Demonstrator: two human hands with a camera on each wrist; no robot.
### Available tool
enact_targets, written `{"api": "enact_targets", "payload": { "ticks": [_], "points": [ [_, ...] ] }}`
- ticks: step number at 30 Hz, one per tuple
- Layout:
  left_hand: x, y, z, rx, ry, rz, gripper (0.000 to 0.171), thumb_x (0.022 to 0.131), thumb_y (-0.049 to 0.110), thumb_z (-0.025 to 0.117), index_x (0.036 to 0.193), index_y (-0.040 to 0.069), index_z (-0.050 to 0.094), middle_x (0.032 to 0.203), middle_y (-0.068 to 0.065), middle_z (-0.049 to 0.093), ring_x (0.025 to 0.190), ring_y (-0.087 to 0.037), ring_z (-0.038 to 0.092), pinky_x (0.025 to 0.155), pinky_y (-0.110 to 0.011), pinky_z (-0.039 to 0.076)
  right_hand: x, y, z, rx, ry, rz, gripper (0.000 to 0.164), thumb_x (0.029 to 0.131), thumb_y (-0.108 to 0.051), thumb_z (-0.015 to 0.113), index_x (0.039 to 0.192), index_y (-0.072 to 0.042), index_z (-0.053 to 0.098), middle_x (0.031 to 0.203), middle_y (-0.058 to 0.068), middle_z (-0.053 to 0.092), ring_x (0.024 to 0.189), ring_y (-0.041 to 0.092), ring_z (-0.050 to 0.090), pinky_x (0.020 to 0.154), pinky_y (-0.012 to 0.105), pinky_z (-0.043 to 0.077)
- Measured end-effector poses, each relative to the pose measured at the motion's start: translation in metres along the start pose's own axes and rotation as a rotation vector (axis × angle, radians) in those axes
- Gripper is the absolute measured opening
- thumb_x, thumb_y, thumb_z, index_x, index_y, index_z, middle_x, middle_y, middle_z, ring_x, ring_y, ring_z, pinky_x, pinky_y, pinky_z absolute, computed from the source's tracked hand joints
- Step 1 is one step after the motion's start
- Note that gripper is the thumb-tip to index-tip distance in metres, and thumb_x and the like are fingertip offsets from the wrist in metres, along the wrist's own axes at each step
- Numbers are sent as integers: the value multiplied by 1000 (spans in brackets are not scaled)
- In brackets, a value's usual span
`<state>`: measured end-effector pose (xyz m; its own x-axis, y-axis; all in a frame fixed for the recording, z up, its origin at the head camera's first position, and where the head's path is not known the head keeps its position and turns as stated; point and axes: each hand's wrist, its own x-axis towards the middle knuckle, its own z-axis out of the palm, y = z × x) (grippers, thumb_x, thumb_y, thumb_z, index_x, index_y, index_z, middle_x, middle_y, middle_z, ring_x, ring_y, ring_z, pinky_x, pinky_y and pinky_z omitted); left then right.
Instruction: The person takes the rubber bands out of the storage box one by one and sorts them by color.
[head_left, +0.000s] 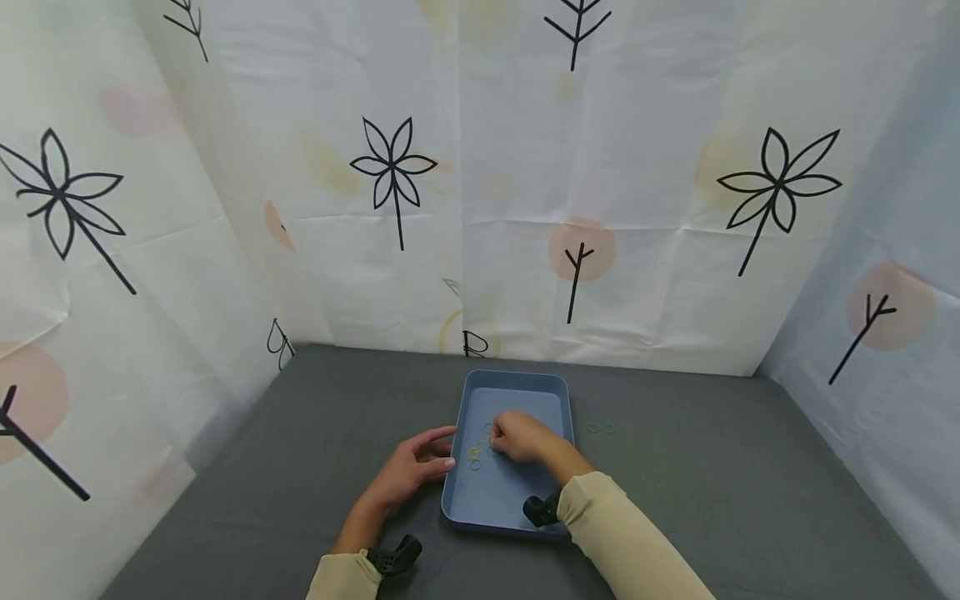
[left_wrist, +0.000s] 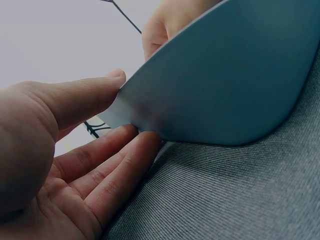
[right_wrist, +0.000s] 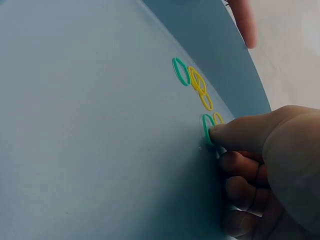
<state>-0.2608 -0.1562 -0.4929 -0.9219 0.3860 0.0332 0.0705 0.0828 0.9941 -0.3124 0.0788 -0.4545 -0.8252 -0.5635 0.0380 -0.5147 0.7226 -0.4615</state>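
Note:
A blue rectangular tray sits on the grey cloth. My left hand is at its left wall, fingertips touching the outer side and the thumb at the rim in the left wrist view. Over the tray's floor my right hand has its fingers curled, with the thumb tip pinching a green rubber band. Close beside that band, a small yellow rubber band is partly hidden by the thumb. Farther along the left wall lie overlapping yellow rubber bands and another green rubber band.
Two green rubber bands lie on the grey cloth right of the tray. White printed curtains stand behind the table and along both sides. A dark wrist camera overlaps the tray's near right corner.

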Motion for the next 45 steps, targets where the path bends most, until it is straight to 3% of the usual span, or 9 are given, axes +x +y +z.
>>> {"api": "enact_targets", "payload": {
  "ticks": [13,20,32,45],
  "points": [
    [1,-1,0,-9,-4,7,58,93,13,67,145,1,43,130,-26,53,110,-33,59,90,-41,52,-3,-3,-9,52,-22,-24,16,90,2,59,75,-3,59,64,-4,47,58,11,42,55,27,35],
    [1,1,0,-6,-3,5,58,93,13,68,145,2,43,130,-26,53,110,-33,59,90,-41,52,-2,3,-10,67,-19,13,13,93,-2,56,81,-6,60,71,-3,51,62,11,45,56,27,38],
    [0,3,1,2,6,-5,58,93,11,67,144,1,43,130,-27,53,109,-32,60,90,-42,52,-6,7,-32,157,-28,42,11,98,-3,53,88,-5,58,79,0,54,64,12,46,57,26,40],
    [-1,3,1,3,3,-8,58,93,14,68,145,2,44,131,-26,52,109,-30,60,90,-42,51,-20,23,-65,76,43,54,11,100,-7,53,90,-7,58,81,0,56,66,13,48,59,29,43]
  ]
}}
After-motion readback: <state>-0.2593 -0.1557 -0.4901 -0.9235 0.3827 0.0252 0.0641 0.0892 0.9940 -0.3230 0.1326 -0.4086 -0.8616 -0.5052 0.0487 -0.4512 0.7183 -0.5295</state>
